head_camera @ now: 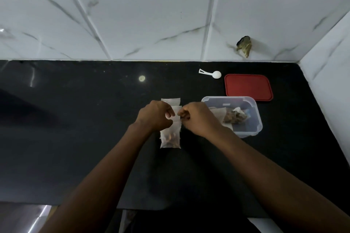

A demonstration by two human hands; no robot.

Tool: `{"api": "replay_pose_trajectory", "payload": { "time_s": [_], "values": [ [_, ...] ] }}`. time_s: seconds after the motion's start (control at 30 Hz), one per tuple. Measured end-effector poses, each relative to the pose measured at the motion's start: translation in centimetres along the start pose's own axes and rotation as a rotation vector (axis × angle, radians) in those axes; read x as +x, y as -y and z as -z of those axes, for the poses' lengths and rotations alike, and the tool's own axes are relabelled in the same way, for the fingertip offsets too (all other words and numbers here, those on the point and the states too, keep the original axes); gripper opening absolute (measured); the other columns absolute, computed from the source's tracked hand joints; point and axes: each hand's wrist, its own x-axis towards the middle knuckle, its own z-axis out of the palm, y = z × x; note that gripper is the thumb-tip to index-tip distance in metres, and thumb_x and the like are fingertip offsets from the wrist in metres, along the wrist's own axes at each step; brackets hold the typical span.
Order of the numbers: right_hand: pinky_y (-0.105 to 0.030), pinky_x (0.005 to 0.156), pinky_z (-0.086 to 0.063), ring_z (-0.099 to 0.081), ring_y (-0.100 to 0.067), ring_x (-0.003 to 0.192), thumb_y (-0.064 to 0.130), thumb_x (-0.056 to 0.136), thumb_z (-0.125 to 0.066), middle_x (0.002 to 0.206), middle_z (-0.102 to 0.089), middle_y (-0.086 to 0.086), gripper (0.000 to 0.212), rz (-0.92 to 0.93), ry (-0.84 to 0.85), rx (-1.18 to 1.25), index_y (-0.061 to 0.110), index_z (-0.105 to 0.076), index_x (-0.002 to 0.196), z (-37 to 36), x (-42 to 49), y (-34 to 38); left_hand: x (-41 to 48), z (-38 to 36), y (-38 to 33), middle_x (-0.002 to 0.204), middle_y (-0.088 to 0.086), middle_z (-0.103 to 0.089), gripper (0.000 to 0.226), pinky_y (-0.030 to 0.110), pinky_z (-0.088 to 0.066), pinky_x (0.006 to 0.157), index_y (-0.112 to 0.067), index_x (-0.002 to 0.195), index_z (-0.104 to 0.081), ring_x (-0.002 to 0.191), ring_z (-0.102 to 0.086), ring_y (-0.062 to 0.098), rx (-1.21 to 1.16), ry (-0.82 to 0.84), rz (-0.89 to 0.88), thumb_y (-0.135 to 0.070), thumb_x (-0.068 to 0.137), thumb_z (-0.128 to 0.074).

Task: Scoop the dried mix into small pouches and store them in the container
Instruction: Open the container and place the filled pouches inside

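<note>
Pinching the upper edge of a small translucent pouch at the middle of the frame, the left hand has its fingertips curled onto the pouch's left side. The pouch hangs down toward the black counter, with brown dried mix gathered in its lower half. Just above the hands a second flat white pouch lies on the counter, partly hidden by them. The right hand nips the same upper edge from the right, thumb and fingers drawn together. Further right and higher, near the tiled wall, lies a white scoop. A clear container stands just beside the right hand, holding a bag of dried mix. Its red lid lies flat behind it, at the upper right.
</note>
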Motion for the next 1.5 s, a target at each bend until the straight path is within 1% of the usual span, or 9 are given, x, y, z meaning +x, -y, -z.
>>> {"api": "replay_pose_trajectory", "payload": {
  "time_s": [0.17, 0.43, 0.53, 0.67, 0.8, 0.9, 1.2, 1.33, 1.5],
  "values": [
    [-0.030, 0.091, -0.053, -0.066, -0.017, 0.109, 0.017, 0.092, -0.070, 0.122, -0.067, -0.001, 0.032, -0.100, 0.148, -0.166, 0.019, -0.068, 0.123, -2.9, 0.8, 1.1, -0.7, -1.1, 1.8, 0.114, -0.015, -0.067, 0.029, 0.028, -0.054, 0.082, -0.033, 0.114, -0.072, 0.103, -0.065, 0.007, 0.093, 0.082, -0.003, -0.021, 0.088, -0.075],
    [-0.031, 0.091, -0.054, -0.063, -0.015, 0.103, 0.016, 0.089, -0.074, 0.118, -0.062, -0.002, 0.022, -0.081, 0.151, -0.184, 0.017, -0.072, 0.111, -4.0, 0.5, 1.0, -0.8, -1.9, 3.6, 0.113, -0.006, -0.066, 0.016, 0.037, -0.058, 0.088, -0.027, 0.105, -0.074, 0.103, -0.065, 0.014, 0.131, 0.113, -0.091, -0.030, 0.089, -0.076],
    [-0.030, 0.091, -0.052, -0.062, -0.015, 0.106, 0.019, 0.086, -0.077, 0.119, -0.061, 0.000, 0.025, -0.037, 0.147, -0.138, 0.017, -0.072, 0.110, -3.5, 0.2, 1.0, -0.7, -1.7, 3.7, 0.107, -0.004, -0.071, 0.014, 0.040, -0.059, 0.089, -0.023, 0.099, -0.073, 0.100, -0.067, 0.014, 0.023, 0.133, -0.096, -0.024, 0.086, -0.077],
    [-0.033, 0.084, -0.058, -0.068, -0.012, 0.094, 0.018, 0.087, -0.074, 0.105, -0.071, 0.006, 0.017, -0.052, 0.167, -0.052, 0.023, -0.075, 0.103, -2.6, -0.2, 0.9, -0.7, -0.8, 3.2, 0.092, -0.007, -0.074, 0.011, 0.028, -0.060, 0.084, -0.021, 0.088, -0.073, 0.087, -0.070, 0.007, -0.143, 0.129, -0.113, -0.014, 0.083, -0.081],
    [-0.028, 0.080, -0.057, -0.068, -0.006, 0.086, 0.016, 0.090, -0.071, 0.098, -0.074, 0.007, 0.014, -0.029, 0.129, 0.015, 0.022, -0.079, 0.099, -0.5, -0.6, 0.7, -1.2, 0.6, 2.2, 0.085, -0.007, -0.076, 0.011, 0.017, -0.057, 0.078, -0.016, 0.088, -0.076, 0.082, -0.072, 0.004, -0.273, 0.101, -0.164, -0.010, 0.082, -0.082],
    [-0.013, 0.071, -0.049, -0.065, 0.004, 0.078, 0.014, 0.089, -0.074, 0.088, -0.071, 0.014, 0.014, 0.016, 0.074, 0.064, 0.022, -0.080, 0.099, 1.8, -0.9, 0.4, -1.1, 1.9, 1.0, 0.083, -0.009, -0.076, 0.011, 0.011, -0.053, 0.073, -0.018, 0.087, -0.077, 0.078, -0.071, -0.002, -0.338, 0.032, -0.220, -0.011, 0.082, -0.083],
    [-0.007, 0.067, -0.047, -0.067, 0.005, 0.079, 0.019, 0.088, -0.078, 0.082, -0.073, 0.016, 0.010, 0.065, -0.076, 0.145, 0.028, -0.079, 0.094, 10.1, -2.9, -1.4, 0.3, 4.1, -5.5, 0.079, -0.012, -0.078, 0.013, 0.014, -0.055, 0.072, -0.020, 0.089, -0.080, 0.074, -0.073, 0.001, -0.529, -0.083, -0.368, -0.011, 0.082, -0.085],
    [-0.022, 0.073, -0.056, -0.069, 0.001, 0.076, 0.025, 0.084, -0.082, 0.079, -0.074, 0.014, 0.015, 0.042, -0.135, 0.121, 0.039, -0.076, 0.083, 13.0, -4.2, -3.6, 0.9, 3.6, -9.5, 0.079, -0.006, -0.078, 0.013, 0.014, -0.055, 0.072, -0.014, 0.090, -0.079, 0.074, -0.074, 0.002, -0.560, -0.082, -0.434, -0.009, 0.081, -0.086],
    [-0.031, 0.078, -0.059, -0.071, -0.004, 0.078, 0.025, 0.082, -0.084, 0.083, -0.076, 0.010, 0.010, -0.007, -0.149, 0.079, 0.024, -0.082, 0.093, 14.4, -5.3, -7.1, 2.2, 1.2, -12.8, 0.081, -0.004, -0.079, 0.014, 0.025, -0.061, 0.079, -0.013, 0.088, -0.079, 0.078, -0.076, 0.011, -0.542, -0.069, -0.508, -0.009, 0.078, -0.088]
  ]
}}
